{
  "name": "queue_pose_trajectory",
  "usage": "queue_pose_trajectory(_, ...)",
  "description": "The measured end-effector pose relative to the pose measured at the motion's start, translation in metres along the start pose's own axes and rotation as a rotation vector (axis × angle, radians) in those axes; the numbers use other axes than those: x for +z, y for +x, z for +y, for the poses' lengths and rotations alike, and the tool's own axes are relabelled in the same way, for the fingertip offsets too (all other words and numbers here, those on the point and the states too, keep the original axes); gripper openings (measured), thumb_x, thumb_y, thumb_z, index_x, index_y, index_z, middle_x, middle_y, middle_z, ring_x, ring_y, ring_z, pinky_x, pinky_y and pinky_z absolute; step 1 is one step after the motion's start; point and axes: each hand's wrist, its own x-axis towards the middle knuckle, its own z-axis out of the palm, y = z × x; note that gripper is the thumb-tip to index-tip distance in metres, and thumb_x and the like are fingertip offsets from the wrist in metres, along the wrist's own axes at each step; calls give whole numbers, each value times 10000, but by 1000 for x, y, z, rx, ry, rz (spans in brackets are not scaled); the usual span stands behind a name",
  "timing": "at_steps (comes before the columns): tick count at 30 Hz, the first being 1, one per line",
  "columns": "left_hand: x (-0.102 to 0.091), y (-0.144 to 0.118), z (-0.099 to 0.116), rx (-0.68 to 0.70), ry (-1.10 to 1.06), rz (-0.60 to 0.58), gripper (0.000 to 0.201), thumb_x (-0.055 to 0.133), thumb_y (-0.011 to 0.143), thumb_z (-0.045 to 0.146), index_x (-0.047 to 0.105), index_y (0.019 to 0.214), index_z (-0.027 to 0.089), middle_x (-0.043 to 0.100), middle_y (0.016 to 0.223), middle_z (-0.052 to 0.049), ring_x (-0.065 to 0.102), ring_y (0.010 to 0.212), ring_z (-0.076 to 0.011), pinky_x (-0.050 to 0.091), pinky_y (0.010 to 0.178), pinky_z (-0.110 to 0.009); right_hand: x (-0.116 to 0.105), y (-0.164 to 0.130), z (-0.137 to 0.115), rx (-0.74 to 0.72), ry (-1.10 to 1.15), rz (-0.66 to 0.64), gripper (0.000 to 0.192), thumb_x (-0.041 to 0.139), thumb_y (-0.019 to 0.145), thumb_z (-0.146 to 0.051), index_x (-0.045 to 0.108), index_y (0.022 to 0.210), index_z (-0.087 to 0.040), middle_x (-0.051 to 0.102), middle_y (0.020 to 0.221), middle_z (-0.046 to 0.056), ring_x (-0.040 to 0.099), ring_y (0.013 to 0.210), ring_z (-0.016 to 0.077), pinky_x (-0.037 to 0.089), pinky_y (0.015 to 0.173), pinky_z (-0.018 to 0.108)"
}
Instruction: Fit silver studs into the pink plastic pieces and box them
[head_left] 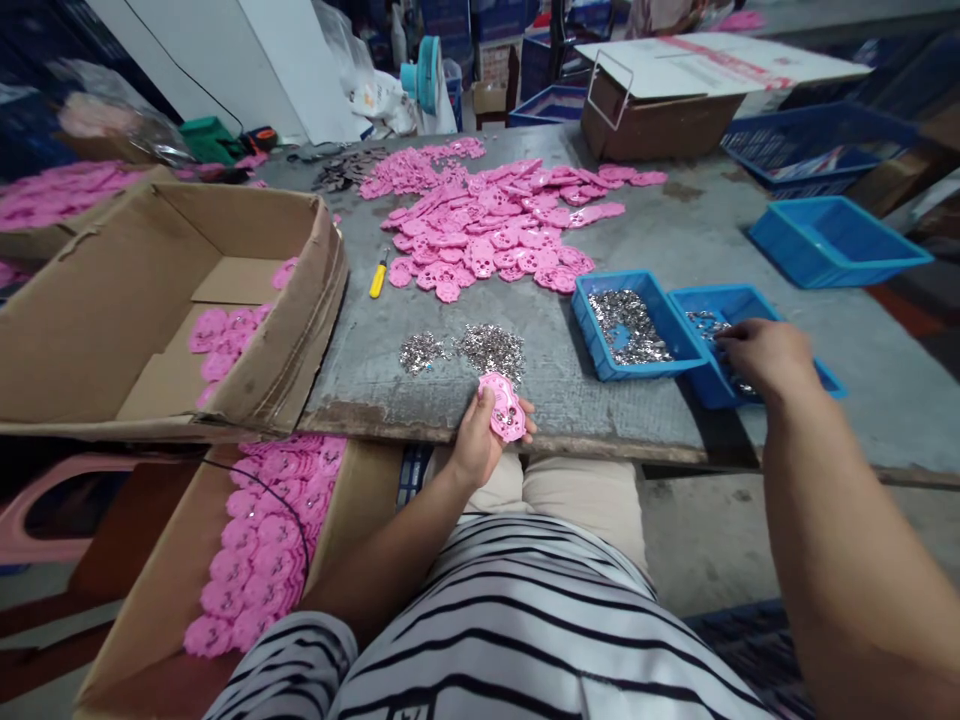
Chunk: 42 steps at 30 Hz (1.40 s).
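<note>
My left hand (480, 432) holds a small pink plastic part (504, 405) at the near edge of the grey table (697, 260). My right hand (761, 355) reaches into a small blue tray (731, 300) of small metal pieces, fingers curled down inside it; what they grip is hidden. A second blue tray (592, 345) beside it is full of shiny metal pieces. Two loose heaps of metal pieces (469, 350) lie on the table just beyond my left hand. A wide spread of pink parts (487, 230) covers the table's middle.
An open cardboard box (135, 300) with a few pink parts sits at the left. Below it another box (150, 620) holds stacked pink parts. A yellow screwdriver (379, 275) lies near the box. Empty blue trays (836, 240) and a brown carton (660, 125) stand at the far right.
</note>
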Motion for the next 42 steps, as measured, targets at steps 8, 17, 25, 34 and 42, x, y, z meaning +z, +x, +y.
queue_pose_trajectory(8, 2, -4, 2, 4, 2, 18, 496, 730, 676, 530, 496, 928, 173, 653, 691, -8, 620, 550, -148, 475, 489, -252, -21, -48, -50, 222, 709, -3, 258, 795, 585, -143, 564, 489, -206, 473, 380, -29, 387, 369, 98, 291, 439, 296)
queue_pose_trajectory(17, 26, -19, 12, 105, 174, 99, 346, 760, 620, 284, 536, 850, 156, 643, 727, 3, 594, 548, -96, 487, 484, -209, 18, -138, -86, -605, 702, -482, 131, 689, 764, -312, 656, 695, -205, 659, 668, 13, 574, 596, 137, 438, 557, 272)
queue_pose_trajectory(25, 31, -21, 17, 27, 102, 150, 363, 754, 541, 220, 545, 825, 131, 604, 637, 28, 580, 500, -96, 473, 441, -205, 31, -154, -92, -665, 840, -494, 79, 675, 818, -262, 744, 792, -234, 682, 764, 31, 627, 721, 143, 505, 670, 285)
queue_pose_trajectory(34, 38, -21, 22, -5, -22, 110, 375, 794, 502, 238, 556, 771, 133, 597, 571, 35, 560, 478, -85, 444, 423, -183, 47, -173, -88, -56, 1244, -722, 197, 783, 683, -413, 783, 818, -270, 597, 902, 28, 511, 577, 74, 415, 469, 238)
queue_pose_trajectory(42, 32, -21, 21, -3, -23, 115, 449, 826, 521, 271, 536, 839, 142, 611, 648, 30, 577, 511, -88, 458, 442, -193, 43, -170, -89, -236, 1105, -635, 142, 736, 750, -383, 781, 833, -278, 629, 865, 38, 581, 720, 134, 497, 629, 302)
